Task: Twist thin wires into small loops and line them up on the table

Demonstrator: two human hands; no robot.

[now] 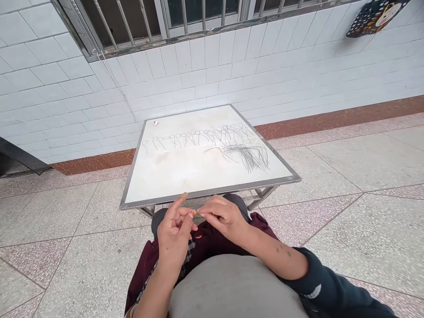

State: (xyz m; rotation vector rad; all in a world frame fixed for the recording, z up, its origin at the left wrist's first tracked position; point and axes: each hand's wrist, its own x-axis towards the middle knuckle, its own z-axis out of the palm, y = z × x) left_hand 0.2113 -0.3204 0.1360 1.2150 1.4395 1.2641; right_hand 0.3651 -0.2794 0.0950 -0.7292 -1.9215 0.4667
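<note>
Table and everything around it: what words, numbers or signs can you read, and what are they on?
None that I can read.
White-and-red thing on the table: too small to tell.
Dotted cloth thing on the wall: no readable words.
Dark looped strands: not writing.

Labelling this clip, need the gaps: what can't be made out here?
All head view:
- Anything pinched where the left hand and right hand meet: too small, hidden by the grip.
- Strand count in the dark bunch: strands overlap.
- Red-and-white item at the far left corner: too small to identify.
- Patterned dark item, upper right: cut off by the top edge.
- Behind the window bars: too dark.
</note>
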